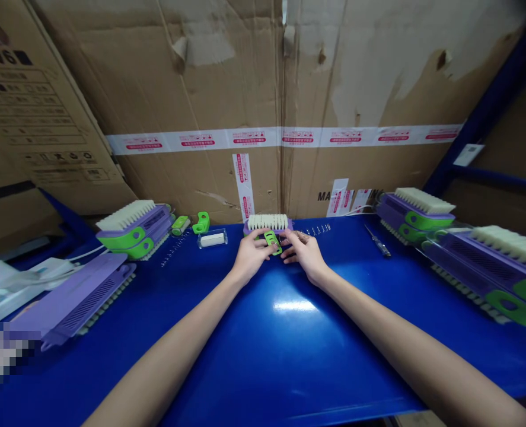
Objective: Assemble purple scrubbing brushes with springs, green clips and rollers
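A small bright green plastic piece with slots (272, 242) is pinched by my left hand (250, 256), its fingers closed on the left side. My right hand (306, 256) is close at the piece's right edge, fingers bent and drawn together; what they grip is too small to make out. Just behind both hands lies a purple brush block with cream bristles (268, 222), partly hidden by the fingers. A loose metal coil spring (319, 229) lies beyond my right hand. To the left are a clear box with a white block (213, 239) and a green bracket (201, 222).
A screwdriver (381, 244) lies to the right. Purple-and-green brush units (131, 231) stand at left, with others (489, 267) at right. Another spring (174, 250) and a green-edged piece (181, 225) lie back left. White power strips (26, 284) sit far left. Cardboard (200, 178) walls the back.
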`<state>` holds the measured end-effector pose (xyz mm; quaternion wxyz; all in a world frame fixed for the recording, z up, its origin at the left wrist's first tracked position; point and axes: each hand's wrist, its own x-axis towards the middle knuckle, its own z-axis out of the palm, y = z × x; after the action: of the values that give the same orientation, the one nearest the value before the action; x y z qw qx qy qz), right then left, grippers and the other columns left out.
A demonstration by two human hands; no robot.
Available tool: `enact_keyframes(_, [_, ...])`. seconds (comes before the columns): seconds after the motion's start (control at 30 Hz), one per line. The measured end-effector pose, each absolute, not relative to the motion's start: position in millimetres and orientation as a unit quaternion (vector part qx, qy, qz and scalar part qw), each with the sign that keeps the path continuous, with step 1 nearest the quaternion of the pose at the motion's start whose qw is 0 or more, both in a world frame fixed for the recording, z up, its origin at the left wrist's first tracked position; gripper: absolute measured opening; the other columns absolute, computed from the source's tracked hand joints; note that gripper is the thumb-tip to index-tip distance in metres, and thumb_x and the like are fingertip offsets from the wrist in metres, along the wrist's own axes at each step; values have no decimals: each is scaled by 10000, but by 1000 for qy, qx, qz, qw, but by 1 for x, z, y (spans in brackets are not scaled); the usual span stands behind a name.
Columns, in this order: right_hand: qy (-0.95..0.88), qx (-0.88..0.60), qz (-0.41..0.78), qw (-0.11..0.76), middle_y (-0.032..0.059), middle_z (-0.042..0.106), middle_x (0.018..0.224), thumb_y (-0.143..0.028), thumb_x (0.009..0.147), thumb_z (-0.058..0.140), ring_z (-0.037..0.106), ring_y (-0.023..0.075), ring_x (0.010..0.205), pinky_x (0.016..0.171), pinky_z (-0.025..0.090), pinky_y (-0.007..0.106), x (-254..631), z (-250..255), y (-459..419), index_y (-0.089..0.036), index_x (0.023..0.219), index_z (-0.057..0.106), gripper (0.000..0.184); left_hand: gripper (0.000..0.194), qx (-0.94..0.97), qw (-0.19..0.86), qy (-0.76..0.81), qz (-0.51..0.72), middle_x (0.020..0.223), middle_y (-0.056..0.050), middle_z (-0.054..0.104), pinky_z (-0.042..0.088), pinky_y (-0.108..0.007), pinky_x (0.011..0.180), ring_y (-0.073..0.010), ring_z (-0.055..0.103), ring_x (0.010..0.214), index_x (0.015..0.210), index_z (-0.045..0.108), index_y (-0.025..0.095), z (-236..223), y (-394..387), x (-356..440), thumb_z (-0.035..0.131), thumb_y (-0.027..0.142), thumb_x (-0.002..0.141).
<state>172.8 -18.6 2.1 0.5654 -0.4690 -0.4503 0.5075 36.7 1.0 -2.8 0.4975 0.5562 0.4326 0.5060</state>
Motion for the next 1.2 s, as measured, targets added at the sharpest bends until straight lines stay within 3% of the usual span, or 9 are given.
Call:
enact_keyframes(0.13, [-453,-465,507,567,18,603,770,-381,829,574,558,64,463,399,490,174,174,1,-19,-145,892,618,248,453,571,482,445,495,619,-8,646,379,-180,433,-106,569,501,1054,555,101,-3,0,37,725,209,648])
enact_keyframes(0.23, [-456,-462,510,564,19,611,788,-374,832,568,562,62,456,391,482,168,175,0,-20,-157,918,610,237,412,566,480,443,502,611,-3,634,409,-197,459,-106,561,502,1043,544,102,-4,0,37,697,241,687])
enact_keyframes(0.4, [-465,-464,503,561,21,622,787,-389,818,581,546,56,436,372,462,165,176,0,-20,-164,926,610,251,439,558,510,412,508,732,-28,665,479,-239,576,-109,595,578,1041,528,114,-5,-2,37,705,286,678])
enact_keyframes(0.6, [-484,-444,511,554,34,639,789,-472,770,615,551,65,453,377,461,176,178,0,-21,-151,849,621,331,393,569,502,406,509,711,-24,668,457,-222,566,-103,585,571,1018,529,116,-7,-4,37,674,225,669])
enact_keyframes(0.8, [-610,-432,433,504,1,643,720,-394,675,717,545,86,475,412,467,201,182,0,-22,-162,1054,634,452,294,565,479,410,532,652,4,642,445,-209,548,-92,564,539,950,534,124,-11,-4,37,621,182,675])
enact_keyframes(1.03, [-631,-450,384,502,7,662,696,-347,708,674,532,95,457,423,447,214,182,-5,-21,-172,972,666,316,312,569,483,398,533,709,-9,655,444,-201,539,-100,588,571,964,513,144,-13,-3,37,635,194,680])
enact_keyframes(1.2, [-643,-476,321,506,60,699,847,-382,716,676,604,142,588,448,472,228,182,-9,-19,-182,914,690,282,353,555,488,402,540,760,-23,673,473,-207,573,-115,620,636,988,496,151,-12,-4,38,648,179,671])
